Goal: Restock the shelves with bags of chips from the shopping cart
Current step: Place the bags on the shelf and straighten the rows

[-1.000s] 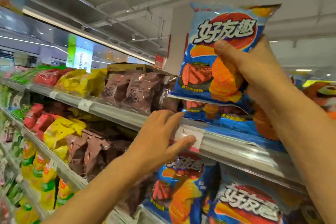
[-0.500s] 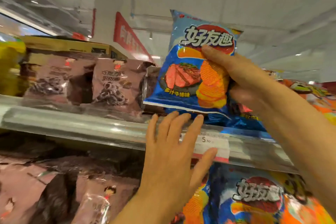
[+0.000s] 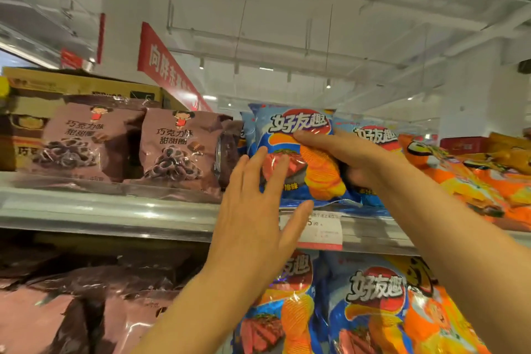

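A blue bag of chips (image 3: 298,158) with red-and-white lettering stands on the top shelf (image 3: 109,210), in front of more blue bags. My right hand (image 3: 350,158) grips it from the right, thumb across its front. My left hand (image 3: 255,207) is raised with straight fingers that touch the bag's lower left front. The shopping cart is out of view.
Brown chocolate snack bags (image 3: 175,146) fill the top shelf to the left, orange bags (image 3: 471,178) to the right. A price tag (image 3: 324,230) hangs on the shelf rail. More blue bags (image 3: 370,304) and brown bags sit on the shelf below. A cardboard box (image 3: 80,83) lies behind.
My right hand has lowered the blue bag from the air onto the top shelf. My left hand rose from the shelf rail to the bag's front.
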`<state>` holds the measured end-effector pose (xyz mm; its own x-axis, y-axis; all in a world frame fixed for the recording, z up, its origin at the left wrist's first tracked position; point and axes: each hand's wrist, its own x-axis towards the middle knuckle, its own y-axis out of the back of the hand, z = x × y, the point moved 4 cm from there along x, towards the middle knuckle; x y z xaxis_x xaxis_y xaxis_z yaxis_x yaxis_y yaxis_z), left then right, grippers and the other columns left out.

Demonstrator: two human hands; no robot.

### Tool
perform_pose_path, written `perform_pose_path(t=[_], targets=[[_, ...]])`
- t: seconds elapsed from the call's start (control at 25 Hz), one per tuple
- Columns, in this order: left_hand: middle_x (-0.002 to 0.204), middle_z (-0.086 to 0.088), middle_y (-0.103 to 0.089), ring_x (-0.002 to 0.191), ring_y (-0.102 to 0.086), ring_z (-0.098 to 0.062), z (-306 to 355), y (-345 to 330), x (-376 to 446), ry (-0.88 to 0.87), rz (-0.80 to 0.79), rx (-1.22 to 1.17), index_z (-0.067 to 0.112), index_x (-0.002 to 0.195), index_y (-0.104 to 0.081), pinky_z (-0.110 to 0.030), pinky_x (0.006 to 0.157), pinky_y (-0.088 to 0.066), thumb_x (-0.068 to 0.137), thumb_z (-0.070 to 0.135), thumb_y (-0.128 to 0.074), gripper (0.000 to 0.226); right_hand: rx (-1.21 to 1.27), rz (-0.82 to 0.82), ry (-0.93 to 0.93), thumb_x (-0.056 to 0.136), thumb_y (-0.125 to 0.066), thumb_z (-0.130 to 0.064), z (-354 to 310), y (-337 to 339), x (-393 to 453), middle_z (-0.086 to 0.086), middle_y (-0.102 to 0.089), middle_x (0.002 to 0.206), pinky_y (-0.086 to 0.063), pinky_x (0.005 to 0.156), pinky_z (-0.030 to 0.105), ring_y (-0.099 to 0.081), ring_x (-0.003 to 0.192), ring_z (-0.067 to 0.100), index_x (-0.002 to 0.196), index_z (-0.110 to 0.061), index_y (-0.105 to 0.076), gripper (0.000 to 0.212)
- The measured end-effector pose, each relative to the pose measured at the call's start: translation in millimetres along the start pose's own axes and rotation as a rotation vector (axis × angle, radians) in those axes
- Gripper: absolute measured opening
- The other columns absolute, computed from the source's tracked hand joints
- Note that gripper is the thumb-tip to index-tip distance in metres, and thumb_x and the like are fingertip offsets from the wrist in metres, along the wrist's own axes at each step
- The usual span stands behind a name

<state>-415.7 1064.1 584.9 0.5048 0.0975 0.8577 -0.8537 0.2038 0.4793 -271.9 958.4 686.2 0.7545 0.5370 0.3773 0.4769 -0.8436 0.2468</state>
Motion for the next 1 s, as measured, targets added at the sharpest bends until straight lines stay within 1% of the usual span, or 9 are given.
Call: perform_pose_path(t=[0.12, 0.2, 0.32, 0.4, 0.52, 0.6, 0.8, 0.92, 1.0], targets=[[0.168, 0.003, 0.000, 0.154, -0.004, -0.025, 4, -10, 11, -0.031, -0.193, 0.207, 0.037, 0.160, -0.006, -0.042, 0.125, -0.016, 0.092, 0.072, -0.016, 0.077, -0.254, 0.282, 0.187, 0.081, -0.083, -0.035, -3, -1, 2, 0.013, -0.049, 0.149, -0.050, 0.103, 0.050, -0.053, 0.132, 0.033, 0.159, -0.024, -0.016, 0.103], [0.168, 0.003, 0.005, 0.155, 0.000, -0.024, 5, -17, 7, -0.031, -0.248, 0.250, 0.038, 0.160, -0.001, -0.043, 0.126, -0.012, 0.091, 0.074, -0.011, 0.078, -0.481, 0.339, 0.281, 0.088, -0.073, -0.043, -7, -7, 4, 0.011, -0.027, 0.163, -0.034, 0.118, 0.049, -0.033, 0.147, 0.033, 0.160, -0.026, -0.014, 0.094], [0.168, 0.007, 0.015, 0.154, 0.015, -0.020, 3, -25, 4, -0.031, -0.284, 0.293, 0.039, 0.159, 0.004, -0.047, 0.126, -0.005, 0.093, 0.074, -0.012, 0.077, -0.501, 0.252, 0.230, 0.099, -0.056, -0.042, 8, -18, 11, 0.016, -0.037, 0.156, -0.035, 0.117, 0.046, -0.041, 0.141, 0.033, 0.154, -0.018, -0.034, 0.064], [0.166, 0.011, 0.022, 0.153, 0.025, -0.019, 5, -29, 7, -0.062, -0.321, 0.330, 0.041, 0.158, 0.009, -0.053, 0.125, 0.001, 0.092, 0.075, -0.009, 0.077, -0.497, 0.204, 0.182, 0.102, -0.051, -0.038, 21, -20, 14, 0.017, -0.040, 0.153, -0.036, 0.117, 0.048, -0.043, 0.140, 0.032, 0.152, -0.015, -0.036, 0.057], [0.167, 0.014, 0.018, 0.152, 0.028, -0.019, 4, -31, 7, -0.080, -0.369, 0.304, 0.044, 0.158, 0.004, -0.054, 0.123, 0.009, 0.086, 0.078, -0.001, 0.080, -0.542, 0.218, 0.181, 0.102, -0.050, -0.040, 19, -16, 15, 0.015, -0.031, 0.159, -0.032, 0.120, 0.045, -0.036, 0.144, 0.031, 0.156, -0.017, -0.030, 0.062], [0.168, 0.014, 0.010, 0.153, 0.023, -0.018, 3, -30, 6, -0.080, -0.368, 0.287, 0.044, 0.157, -0.004, -0.054, 0.124, 0.007, 0.085, 0.078, 0.001, 0.081, -0.620, 0.237, 0.238, 0.099, -0.054, -0.045, 11, -16, 14, 0.012, -0.024, 0.161, -0.029, 0.119, 0.042, -0.032, 0.146, 0.031, 0.157, -0.022, -0.027, 0.067], [0.168, 0.011, -0.004, 0.155, 0.010, -0.019, 3, -30, 6, -0.077, -0.327, 0.295, 0.042, 0.156, -0.012, -0.053, 0.124, -0.001, 0.093, 0.076, -0.014, 0.072, -0.837, 0.090, 0.257, 0.098, -0.052, -0.053, 12, -30, 19, 0.007, -0.017, 0.166, -0.022, 0.124, 0.046, -0.021, 0.151, 0.029, 0.157, -0.029, -0.028, 0.068], [0.168, 0.011, -0.006, 0.155, 0.012, -0.018, 8, -30, 3, -0.091, -0.284, 0.319, 0.039, 0.157, -0.016, -0.053, 0.122, 0.012, 0.090, 0.077, -0.007, 0.078, -0.895, 0.119, 0.327, 0.097, -0.049, -0.058, 9, -30, 17, 0.002, -0.008, 0.169, -0.012, 0.124, 0.047, -0.007, 0.155, 0.026, 0.158, -0.032, -0.023, 0.071], [0.167, 0.008, -0.015, 0.156, 0.006, -0.019, 14, -28, 0, -0.119, -0.236, 0.351, 0.031, 0.158, -0.021, -0.055, 0.120, 0.020, 0.088, 0.075, -0.001, 0.085, -1.044, 0.018, 0.355, 0.100, -0.042, -0.058, 9, -36, 17, 0.003, -0.015, 0.168, -0.013, 0.126, 0.046, -0.009, 0.155, 0.025, 0.159, -0.031, -0.023, 0.067]])
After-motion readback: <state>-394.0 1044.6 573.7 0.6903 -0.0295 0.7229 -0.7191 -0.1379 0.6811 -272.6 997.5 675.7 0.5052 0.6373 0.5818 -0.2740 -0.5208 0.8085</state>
